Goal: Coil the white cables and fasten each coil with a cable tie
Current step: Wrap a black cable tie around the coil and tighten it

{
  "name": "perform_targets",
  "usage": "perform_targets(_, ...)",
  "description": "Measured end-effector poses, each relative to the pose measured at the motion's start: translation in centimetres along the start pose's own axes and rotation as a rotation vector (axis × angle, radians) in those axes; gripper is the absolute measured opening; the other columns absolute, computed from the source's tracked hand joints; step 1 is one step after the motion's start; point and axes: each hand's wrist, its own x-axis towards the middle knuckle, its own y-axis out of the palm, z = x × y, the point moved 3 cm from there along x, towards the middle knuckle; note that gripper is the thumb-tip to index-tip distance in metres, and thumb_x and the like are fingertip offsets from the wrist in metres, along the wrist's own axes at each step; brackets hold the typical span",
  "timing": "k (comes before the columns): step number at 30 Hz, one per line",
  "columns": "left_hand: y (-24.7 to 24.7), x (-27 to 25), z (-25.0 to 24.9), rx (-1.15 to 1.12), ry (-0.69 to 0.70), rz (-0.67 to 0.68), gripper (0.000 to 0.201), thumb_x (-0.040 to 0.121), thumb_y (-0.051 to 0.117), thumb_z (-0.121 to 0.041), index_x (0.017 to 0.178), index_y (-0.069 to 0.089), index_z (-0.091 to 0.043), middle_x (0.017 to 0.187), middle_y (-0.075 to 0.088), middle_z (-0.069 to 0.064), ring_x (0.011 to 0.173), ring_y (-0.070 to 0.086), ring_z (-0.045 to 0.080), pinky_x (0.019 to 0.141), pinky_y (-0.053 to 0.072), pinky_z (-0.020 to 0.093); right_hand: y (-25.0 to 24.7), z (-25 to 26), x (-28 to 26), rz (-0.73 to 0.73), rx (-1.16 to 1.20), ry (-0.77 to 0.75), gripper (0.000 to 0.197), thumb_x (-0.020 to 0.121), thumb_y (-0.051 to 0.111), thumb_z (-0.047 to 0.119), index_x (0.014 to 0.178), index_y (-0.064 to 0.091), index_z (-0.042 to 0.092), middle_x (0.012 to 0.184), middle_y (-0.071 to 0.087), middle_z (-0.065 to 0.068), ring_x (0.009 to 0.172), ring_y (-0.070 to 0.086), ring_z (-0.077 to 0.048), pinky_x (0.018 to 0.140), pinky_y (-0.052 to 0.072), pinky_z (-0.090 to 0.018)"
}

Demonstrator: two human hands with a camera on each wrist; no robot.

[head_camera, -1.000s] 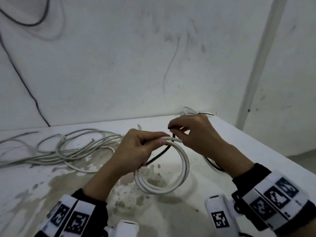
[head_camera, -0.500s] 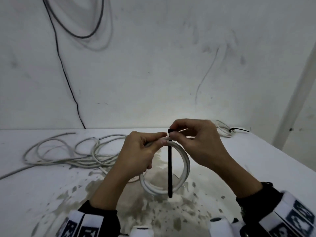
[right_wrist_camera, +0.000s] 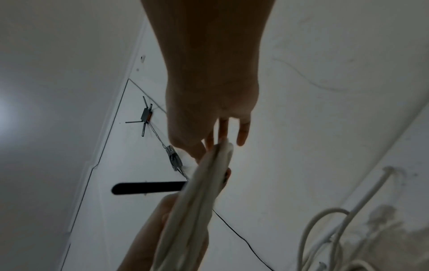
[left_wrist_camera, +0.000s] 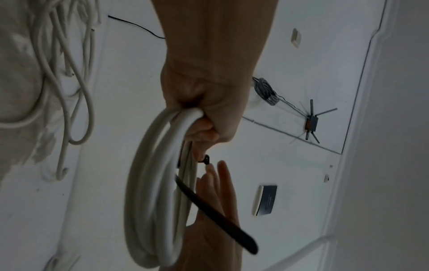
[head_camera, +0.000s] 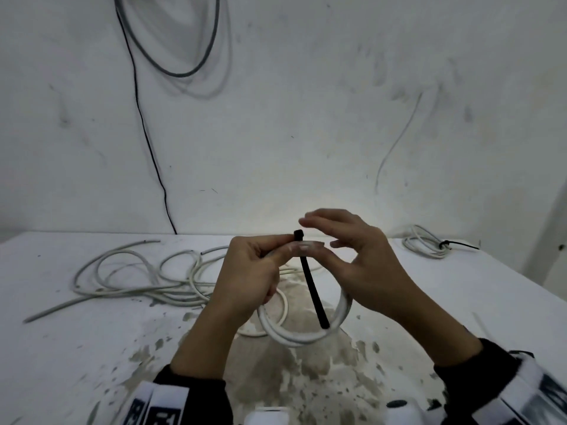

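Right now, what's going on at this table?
A person is tying up a white coil. The left hand pinches the coil's top together with a black tie, whose tail hangs loose through the coil. The right hand is open beside it. Loose cables lie left; a tied coil sits far right.

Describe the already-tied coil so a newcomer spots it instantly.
Start at the white table and follow its back edge to the far right corner by the wall. A small white coil lies flat there. Unlike the loose cables at left and the coil held in the left hand, a black tie cinches it, tail pointing right.
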Motion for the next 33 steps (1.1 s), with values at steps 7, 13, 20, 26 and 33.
perform_targets(7, -0.7, 0.1, 0.1, -0.148, -0.123, -0.027, 0.014, 0.087, 0.059, -0.004, 0.089, 0.073, -0.007, 0.069, 0.065, 0.02, 0.028, 0.026, 0.005, 0.031, 0.02, 0.01, 0.1, 0.7, -0.5, 0.229, -0.009, -0.169, 0.016, 0.075, 0.071, 0.021, 0.09, 0.076, 0.025, 0.109, 0.068, 0.017, 0.115, 0.053, -0.007, 0.094, 0.044, -0.025)
perform_targets(13, -0.8, 0.1, 0.2, -0.195, -0.197, -0.038, 0.012, 0.087, 0.058, 0.0, 0.087, 0.07, 0.001, 0.064, 0.051, 0.014, 0.027, 0.025, 0.004, 0.03, 0.02, 0.01, -0.8, 0.8, -0.5, 0.409, 0.23, 0.005, 0.031, 0.076, 0.058, 0.004, 0.094, 0.075, 0.022, 0.101, 0.074, 0.004, 0.129, 0.043, -0.002, 0.099, 0.047, -0.036)
perform_targets(20, -0.7, -0.2, -0.1, -0.174, -0.197, -0.023, 0.011, 0.086, 0.059, -0.001, 0.088, 0.07, 0.002, 0.073, 0.054, 0.021, 0.027, 0.025, 0.004, 0.03, 0.019, 0.009, -0.8, 1.6, -0.5, 0.365, 0.156, 0.0, 0.012, 0.074, 0.076, 0.023, 0.085, 0.077, 0.024, 0.089, 0.074, 0.009, 0.11, 0.058, -0.007, 0.102, 0.042, -0.032)
perform_targets(26, -0.3, -0.3, -0.3, -0.082, -0.12, -0.056, 0.015, 0.087, 0.06, -0.004, 0.095, 0.073, -0.004, 0.079, 0.071, 0.026, 0.029, 0.026, 0.008, 0.034, 0.021, 0.012, 0.1, 1.9, -0.4, -0.114, 0.349, 0.212, 0.024, 0.082, 0.068, 0.013, 0.072, 0.073, 0.034, 0.067, 0.075, -0.002, 0.072, 0.072, -0.014, 0.082, 0.054, -0.024)
perform_targets(33, -0.6, -0.2, -0.2, -0.019, -0.093, -0.089, 0.016, 0.087, 0.06, -0.004, 0.088, 0.074, -0.011, 0.084, 0.06, 0.044, 0.028, 0.024, 0.008, 0.034, 0.021, 0.011, 0.6, 2.2, -0.6, -0.059, 0.106, 0.355, 0.021, 0.081, 0.063, 0.009, 0.071, 0.078, 0.021, 0.058, 0.07, -0.008, 0.037, 0.042, -0.009, 0.04, 0.037, -0.016)
